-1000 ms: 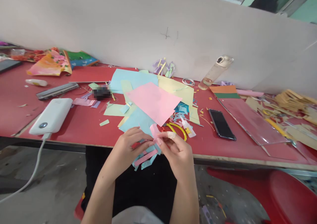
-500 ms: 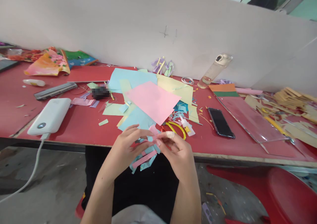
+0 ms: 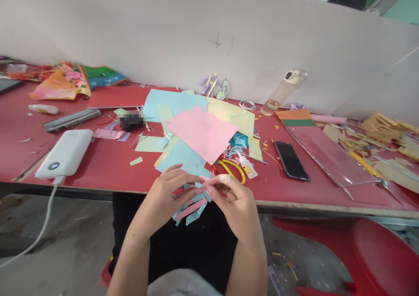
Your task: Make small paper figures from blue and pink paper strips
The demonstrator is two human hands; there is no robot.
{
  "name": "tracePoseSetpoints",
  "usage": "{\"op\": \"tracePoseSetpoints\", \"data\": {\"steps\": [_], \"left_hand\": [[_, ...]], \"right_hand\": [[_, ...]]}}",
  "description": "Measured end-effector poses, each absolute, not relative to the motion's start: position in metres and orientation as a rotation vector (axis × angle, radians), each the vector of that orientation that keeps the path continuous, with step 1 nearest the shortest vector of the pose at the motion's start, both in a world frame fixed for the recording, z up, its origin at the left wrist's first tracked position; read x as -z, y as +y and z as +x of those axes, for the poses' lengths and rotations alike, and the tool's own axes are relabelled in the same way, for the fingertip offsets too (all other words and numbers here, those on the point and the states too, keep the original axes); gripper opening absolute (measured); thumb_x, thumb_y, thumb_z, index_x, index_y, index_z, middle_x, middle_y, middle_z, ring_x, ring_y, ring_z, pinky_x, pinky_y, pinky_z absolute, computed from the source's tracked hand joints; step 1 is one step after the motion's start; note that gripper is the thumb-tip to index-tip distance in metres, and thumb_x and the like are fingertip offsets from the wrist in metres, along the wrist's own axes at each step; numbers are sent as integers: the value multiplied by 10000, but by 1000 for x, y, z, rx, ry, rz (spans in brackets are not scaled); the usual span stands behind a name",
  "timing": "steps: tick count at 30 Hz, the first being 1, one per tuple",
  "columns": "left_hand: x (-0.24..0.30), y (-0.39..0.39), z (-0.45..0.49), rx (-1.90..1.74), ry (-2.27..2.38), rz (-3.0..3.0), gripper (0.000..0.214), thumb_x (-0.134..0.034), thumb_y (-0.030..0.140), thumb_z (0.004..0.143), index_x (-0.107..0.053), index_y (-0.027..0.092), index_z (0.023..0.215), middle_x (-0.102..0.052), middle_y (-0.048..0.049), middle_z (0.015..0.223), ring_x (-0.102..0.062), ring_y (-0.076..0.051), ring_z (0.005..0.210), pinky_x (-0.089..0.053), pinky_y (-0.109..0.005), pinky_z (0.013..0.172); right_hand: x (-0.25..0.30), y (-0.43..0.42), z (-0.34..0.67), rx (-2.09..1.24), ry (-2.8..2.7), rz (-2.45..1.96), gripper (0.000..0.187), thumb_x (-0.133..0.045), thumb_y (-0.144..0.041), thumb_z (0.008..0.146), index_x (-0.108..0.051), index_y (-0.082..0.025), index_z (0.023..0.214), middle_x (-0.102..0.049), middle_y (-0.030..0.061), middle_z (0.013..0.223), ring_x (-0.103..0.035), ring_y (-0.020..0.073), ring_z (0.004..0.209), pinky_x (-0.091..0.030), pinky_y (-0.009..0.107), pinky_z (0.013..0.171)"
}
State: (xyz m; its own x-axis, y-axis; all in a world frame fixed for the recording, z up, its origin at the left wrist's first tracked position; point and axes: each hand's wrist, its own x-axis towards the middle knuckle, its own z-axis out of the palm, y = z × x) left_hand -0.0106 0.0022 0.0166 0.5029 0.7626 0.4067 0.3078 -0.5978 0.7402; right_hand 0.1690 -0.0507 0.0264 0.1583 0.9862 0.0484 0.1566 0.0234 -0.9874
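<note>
Both hands meet at the near edge of the red bench [image 3: 108, 165], low in the middle of the view. The left hand [image 3: 168, 193] is curled closed around the paper strips [image 3: 192, 209], a loose bundle of pink and light blue pieces whose ends hang down below its fingers toward six o'clock. The right hand [image 3: 234, 202] is closed too, its thumb and taped forefinger pinching the pink top end of the same bundle, so the two sets of fingertips touch over the paper. At twelve o'clock from the hands a pink sheet [image 3: 201, 132] lies on top of a blue sheet [image 3: 175, 104] and a yellow sheet [image 3: 234, 117], with small offcuts scattered about them. Just beside the right hand, at one o'clock, rest yellow-handled scissors [image 3: 233, 170] and a small glue tube [image 3: 246, 165]. At two o'clock a dark phone [image 3: 290, 160] lies flat, and further on the same line a clear bottle [image 3: 283, 93] leans against the pale partition [image 3: 196, 25]. At ten o'clock, well apart, a white power bank [image 3: 65, 153] sits near the bench edge with its cable [image 3: 39, 230] hanging to the floor. A red chair [image 3: 376, 252] stands at four o'clock.
</note>
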Motion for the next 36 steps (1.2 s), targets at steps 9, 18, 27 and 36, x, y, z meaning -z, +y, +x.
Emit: {"op": "tracePoseSetpoints", "data": {"steps": [9, 18, 27, 36], "left_hand": [[-16, 2, -10, -952, 877, 2098, 112, -617, 239, 1005, -728, 218, 998, -776, 30, 857, -642, -129, 691, -392, -456, 1169], [-16, 0, -8, -917, 1037, 1839, 117, -636, 267, 978, -719, 242, 1055, -724, -25, 1003, -708, -168, 842, -598, -294, 795], [-18, -5, -9, -995, 1033, 1876, 186, -631, 245, 977, -730, 291, 1127, -728, -32, 1171, -688, -204, 1066, -637, -272, 807], [-20, -5, -8, -955, 1021, 1978, 181, -605, 290, 1007, -775, 259, 1060, -778, -31, 976, -702, -201, 931, -501, -422, 1102]], "right_hand": [[-21, -50, 172, -901, -1291, -1363, 138, -696, -347, 934, -714, -224, 873, -739, 32, 857, -695, 159, 748, -573, 202, 601], [-22, -50, 172, -812, -1363, -1385, 89, -667, -288, 937, -712, -227, 891, -721, 30, 845, -683, 166, 778, -551, 174, 543], [-26, -51, 170, -824, -1404, -1396, 93, -640, -261, 943, -698, -221, 882, -717, 36, 851, -689, 171, 786, -563, 178, 545], [-24, -52, 170, -751, -1445, -1396, 88, -635, -244, 947, -697, -224, 888, -725, 35, 860, -699, 176, 799, -577, 190, 570]]}}
